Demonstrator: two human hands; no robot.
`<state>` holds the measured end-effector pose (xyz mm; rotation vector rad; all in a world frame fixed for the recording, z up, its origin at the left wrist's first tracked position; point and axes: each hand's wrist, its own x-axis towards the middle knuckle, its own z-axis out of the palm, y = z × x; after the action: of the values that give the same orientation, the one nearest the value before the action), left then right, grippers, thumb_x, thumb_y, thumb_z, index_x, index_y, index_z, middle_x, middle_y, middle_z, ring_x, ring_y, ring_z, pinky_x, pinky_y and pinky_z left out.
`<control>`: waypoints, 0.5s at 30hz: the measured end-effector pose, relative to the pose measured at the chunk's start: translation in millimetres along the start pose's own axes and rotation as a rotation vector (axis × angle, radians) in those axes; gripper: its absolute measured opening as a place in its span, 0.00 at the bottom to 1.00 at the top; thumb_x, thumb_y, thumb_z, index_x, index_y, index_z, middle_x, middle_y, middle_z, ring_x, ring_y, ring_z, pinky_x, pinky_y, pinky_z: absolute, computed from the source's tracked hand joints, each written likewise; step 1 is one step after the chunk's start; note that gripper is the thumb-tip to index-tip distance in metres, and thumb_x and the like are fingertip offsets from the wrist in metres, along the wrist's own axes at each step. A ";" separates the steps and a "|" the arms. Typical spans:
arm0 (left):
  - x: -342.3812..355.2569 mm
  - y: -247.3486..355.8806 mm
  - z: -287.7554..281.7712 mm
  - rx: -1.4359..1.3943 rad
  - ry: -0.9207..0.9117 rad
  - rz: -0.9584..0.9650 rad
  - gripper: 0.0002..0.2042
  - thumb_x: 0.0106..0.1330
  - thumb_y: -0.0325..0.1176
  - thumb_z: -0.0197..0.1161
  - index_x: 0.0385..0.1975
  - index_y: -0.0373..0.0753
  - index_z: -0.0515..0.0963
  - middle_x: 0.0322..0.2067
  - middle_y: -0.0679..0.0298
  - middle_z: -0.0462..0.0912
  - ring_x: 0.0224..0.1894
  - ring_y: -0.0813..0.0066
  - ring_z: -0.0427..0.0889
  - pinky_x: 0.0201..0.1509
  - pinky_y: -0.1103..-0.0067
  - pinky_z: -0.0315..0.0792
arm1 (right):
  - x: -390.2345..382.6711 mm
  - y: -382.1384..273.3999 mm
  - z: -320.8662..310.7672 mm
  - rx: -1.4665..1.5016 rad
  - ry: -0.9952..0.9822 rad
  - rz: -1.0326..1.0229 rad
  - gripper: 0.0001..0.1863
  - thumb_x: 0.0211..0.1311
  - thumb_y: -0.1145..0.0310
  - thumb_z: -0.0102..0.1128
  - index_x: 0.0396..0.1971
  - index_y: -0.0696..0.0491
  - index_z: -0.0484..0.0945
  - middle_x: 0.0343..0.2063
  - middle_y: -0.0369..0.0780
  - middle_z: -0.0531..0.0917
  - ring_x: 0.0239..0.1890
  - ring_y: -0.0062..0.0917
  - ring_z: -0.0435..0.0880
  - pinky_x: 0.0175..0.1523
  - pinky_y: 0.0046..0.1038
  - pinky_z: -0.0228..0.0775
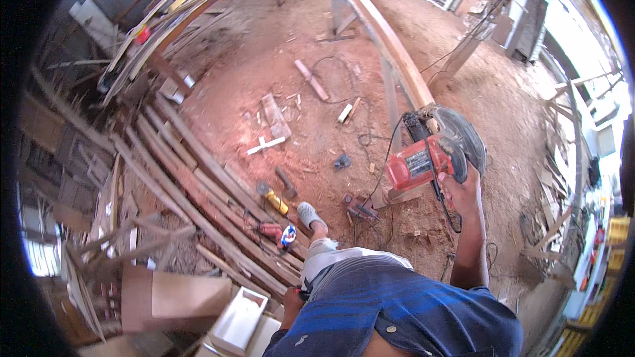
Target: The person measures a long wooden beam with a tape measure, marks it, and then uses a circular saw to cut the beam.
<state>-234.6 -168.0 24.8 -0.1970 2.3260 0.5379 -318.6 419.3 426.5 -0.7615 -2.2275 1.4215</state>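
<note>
My right hand (461, 190) grips the handle of a red and black circular saw (415, 164), which sits at the near end of a long wooden beam (383, 33) raised on supports. The saw's dark round guard covers that end of the beam, so the blade is hidden. My left hand (294, 301) is low beside my left hip, its fingers curled at a small dark object that I cannot make out. Near my sandalled foot (309, 215) lie a yellow power tool (278, 199), a red tool (271, 229) and a hammer-like piece (286, 182).
Long boards (172, 145) lie along the left. A loaded timber rack (165, 39) stands at the back left. Cords, offcuts (276, 111) and another dark tool (360, 207) lie on the dusty floor (238, 79). A white box (259, 301) is at the lower left; piled wood lines the right wall.
</note>
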 end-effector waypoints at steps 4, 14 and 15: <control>106.4 71.3 -105.3 -0.061 -0.022 0.013 0.26 0.55 0.51 0.70 0.45 0.35 0.83 0.41 0.42 0.87 0.49 0.39 0.84 0.54 0.56 0.77 | 43.3 -53.9 36.4 0.117 0.077 0.113 0.07 0.64 0.77 0.62 0.41 0.57 0.77 0.22 0.35 0.80 0.17 0.14 0.73 0.23 0.20 0.65; 260.5 384.9 -313.1 -0.409 -0.086 0.931 0.25 0.50 0.35 0.74 0.50 0.35 0.82 0.57 0.45 0.82 0.61 0.59 0.80 0.67 0.71 0.71 | 92.1 -169.2 130.7 0.231 0.065 0.142 0.16 0.59 0.75 0.62 0.48 0.61 0.78 0.23 0.35 0.80 0.19 0.15 0.72 0.26 0.21 0.66; 267.9 417.9 -318.8 -0.310 0.025 1.157 0.25 0.52 0.34 0.75 0.53 0.37 0.82 0.58 0.49 0.80 0.61 0.58 0.79 0.67 0.70 0.71 | 100.3 -185.7 141.8 0.308 -0.002 0.122 0.19 0.58 0.74 0.63 0.49 0.62 0.78 0.23 0.36 0.80 0.19 0.15 0.72 0.27 0.21 0.66</control>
<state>-749.7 73.9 180.5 1.0644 2.1714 1.4307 -522.9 320.3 540.9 -0.7981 -1.9256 1.7702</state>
